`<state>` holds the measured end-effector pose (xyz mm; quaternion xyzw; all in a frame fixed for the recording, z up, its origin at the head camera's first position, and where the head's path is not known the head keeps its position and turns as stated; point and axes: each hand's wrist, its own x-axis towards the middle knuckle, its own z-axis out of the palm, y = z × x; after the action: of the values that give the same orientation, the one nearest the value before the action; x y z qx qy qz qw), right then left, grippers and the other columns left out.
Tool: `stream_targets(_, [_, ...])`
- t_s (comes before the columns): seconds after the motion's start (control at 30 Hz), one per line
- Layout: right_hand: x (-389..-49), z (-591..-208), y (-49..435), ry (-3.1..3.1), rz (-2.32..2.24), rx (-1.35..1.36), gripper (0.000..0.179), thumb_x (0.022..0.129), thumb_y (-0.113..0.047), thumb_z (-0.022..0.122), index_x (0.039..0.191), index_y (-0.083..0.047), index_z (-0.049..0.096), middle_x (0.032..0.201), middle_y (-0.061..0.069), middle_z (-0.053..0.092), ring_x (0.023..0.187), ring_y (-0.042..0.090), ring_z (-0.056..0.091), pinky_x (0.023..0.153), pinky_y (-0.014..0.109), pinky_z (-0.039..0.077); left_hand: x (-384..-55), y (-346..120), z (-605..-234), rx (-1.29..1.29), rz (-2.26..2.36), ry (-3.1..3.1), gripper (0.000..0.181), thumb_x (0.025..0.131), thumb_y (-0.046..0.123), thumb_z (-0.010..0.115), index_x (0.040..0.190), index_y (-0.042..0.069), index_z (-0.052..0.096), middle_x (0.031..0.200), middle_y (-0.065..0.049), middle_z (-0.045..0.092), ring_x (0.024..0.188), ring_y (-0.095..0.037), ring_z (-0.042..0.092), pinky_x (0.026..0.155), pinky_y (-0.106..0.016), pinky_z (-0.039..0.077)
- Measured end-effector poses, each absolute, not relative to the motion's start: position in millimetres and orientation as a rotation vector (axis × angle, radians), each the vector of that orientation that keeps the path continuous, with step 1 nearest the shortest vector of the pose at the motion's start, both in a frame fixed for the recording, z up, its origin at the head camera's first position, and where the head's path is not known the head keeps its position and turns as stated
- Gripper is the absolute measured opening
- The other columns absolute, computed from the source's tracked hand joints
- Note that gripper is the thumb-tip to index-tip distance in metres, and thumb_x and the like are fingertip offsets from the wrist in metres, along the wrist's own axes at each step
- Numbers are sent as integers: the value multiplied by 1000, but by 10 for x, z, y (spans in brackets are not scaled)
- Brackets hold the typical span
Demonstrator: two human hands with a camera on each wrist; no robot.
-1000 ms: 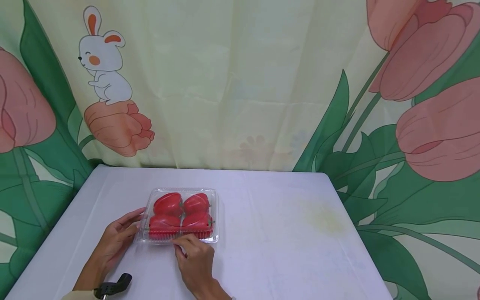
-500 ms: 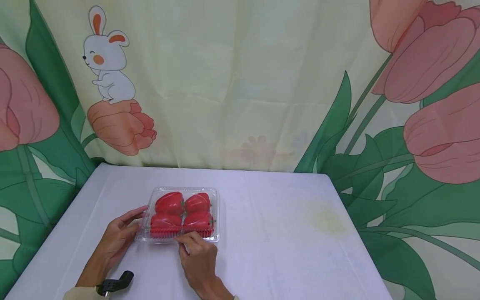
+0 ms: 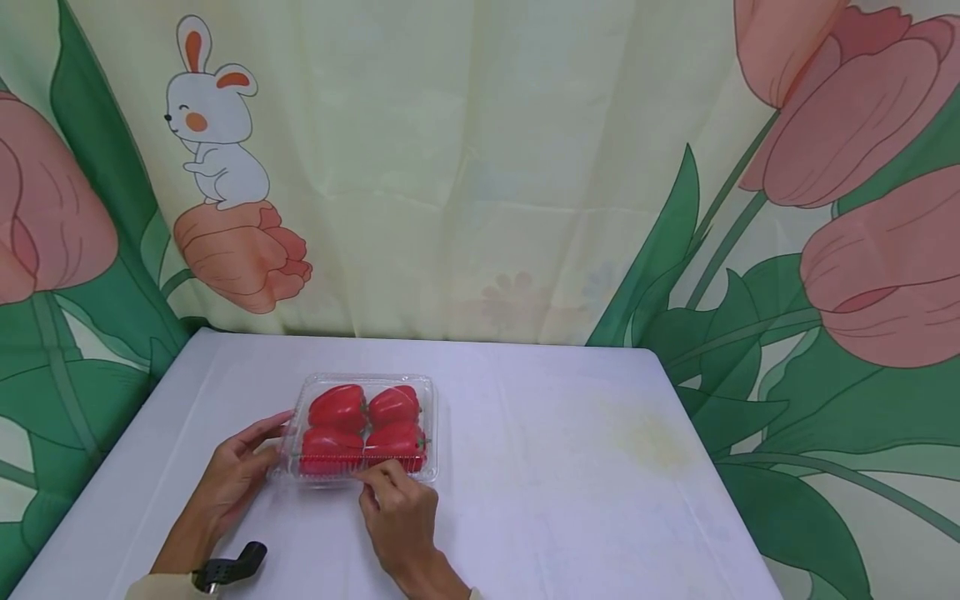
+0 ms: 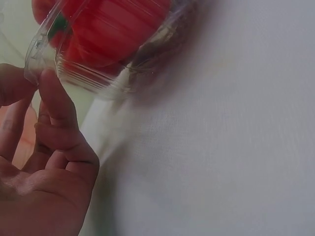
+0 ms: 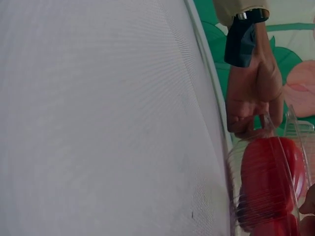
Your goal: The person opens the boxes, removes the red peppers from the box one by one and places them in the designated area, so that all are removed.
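A clear plastic clamshell box (image 3: 429, 407) holds several red bell peppers (image 3: 336, 407) with bits of green stem, laid in two rows. My left hand (image 3: 234, 477) is at the box's left side; in the left wrist view its thumb and finger pinch the clear rim (image 4: 32, 55). At the front edge my right hand (image 3: 401, 521) has its fingers curled, and thumb and index finger pinch the rim near the middle. Only its fingertips (image 5: 309, 202) show at the right border of the right wrist view. Whether the lid is fully closed cannot be told.
The box rests on a table with a white cloth (image 3: 540, 467), left of the table's middle. A black wrist-worn device (image 3: 231, 567) is on the left wrist. Behind the table hangs a curtain (image 3: 457, 167) printed with tulips and a rabbit.
The right hand has shifted slightly up and to the right along the front edge of the box. The left hand keeps its place, and the box has hardly moved.
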<state>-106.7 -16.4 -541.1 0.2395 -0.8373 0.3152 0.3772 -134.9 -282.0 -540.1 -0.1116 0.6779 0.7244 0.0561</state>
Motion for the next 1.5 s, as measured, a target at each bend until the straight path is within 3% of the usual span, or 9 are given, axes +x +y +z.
stream_targets(0.23, [-1084, -5403, -121, -2169, 814, 574, 13, 82, -9, 88, 93, -15, 85, 82, -5, 72, 59, 1, 65, 59, 2, 43, -1355, -2811, -5410, -372, 2208, 2067, 61, 97, 19, 78, 154, 21, 57, 125, 20, 62, 112, 4, 65, 91, -16, 58])
stream_targets(0.53, [-1145, -5399, -90, -2134, 795, 587, 20, 76, -9, 93, 93, -15, 84, 83, -4, 72, 57, 1, 63, 57, 1, 40, -1373, -2773, -5400, -435, 2139, 2136, 59, 99, 11, 72, 155, 21, 57, 126, 20, 58, 114, 3, 59, 89, -15, 56])
stream_targets(0.8, [-1179, -5356, -68, -2109, 809, 622, 13, 84, -11, 88, 96, -15, 83, 86, -4, 74, 57, 1, 63, 59, -1, 38, -1396, -2768, -5390, -426, 2110, 2116, 70, 97, 29, 78, 159, 14, 49, 134, 17, 51, 116, 6, 58, 94, -15, 56])
stream_targets(1.03, [-1205, -5332, -56, -2070, 819, 636, 12, 87, -12, 84, 98, -15, 83, 89, -3, 75, 59, 2, 66, 61, -1, 41, -1416, -2757, -5404, -438, 2027, 2136, 71, 101, 20, 73, 163, 8, 42, 140, 15, 49, 113, 10, 58, 94, -13, 56])
stream_targets(1.13, [-1216, -5312, -61, -2055, 814, 629, 14, 85, -12, 85, 98, -15, 83, 90, -3, 76, 60, 1, 66, 62, -1, 42, -1425, -2750, -5401, -449, 2002, 2147, 70, 101, 22, 73, 163, 10, 43, 148, 11, 48, 114, 10, 57, 95, -14, 55])
stream_targets(1.3, [-1225, -5265, -76, -2036, 831, 614, 14, 85, -13, 87, 98, -15, 84, 92, -4, 78, 60, -1, 65, 63, -2, 40, -1434, -2731, -5387, -439, 1967, 2187, 69, 100, 27, 74, 161, 10, 46, 164, -6, 39, 112, 12, 58, 95, -15, 56])
stream_targets(1.5, [-1233, -5229, -93, -2021, 871, 602, 16, 82, -7, 87, 97, -12, 83, 91, -1, 78, 63, 2, 68, 64, 0, 44, -1426, -2727, -5379, -423, 1937, 2205, 67, 104, 16, 67, 163, 4, 38, 171, -17, 29, 106, 11, 58, 91, -15, 57])
